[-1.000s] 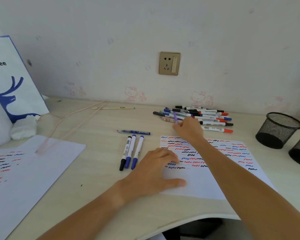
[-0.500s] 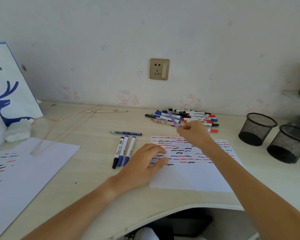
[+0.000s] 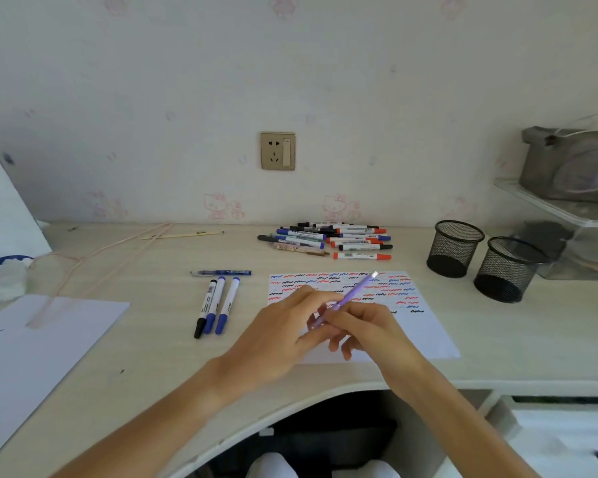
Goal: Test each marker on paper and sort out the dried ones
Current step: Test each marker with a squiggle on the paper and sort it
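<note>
Purple pen (image 3: 354, 294) — gripped between both hands (image 3: 328, 334), above paper (image 3: 425, 334)

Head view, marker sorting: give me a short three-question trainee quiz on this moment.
1. True or false: the purple pen lies flat on the test sheet.
2. How many black mesh cups stand on the desk?
3. The three markers laid side by side are: A) left of the sheet, B) in a cup, C) on the pile.

Key: 1 false, the right hand and left hand hold it above the sheet; 2 two; 3 A.
</note>
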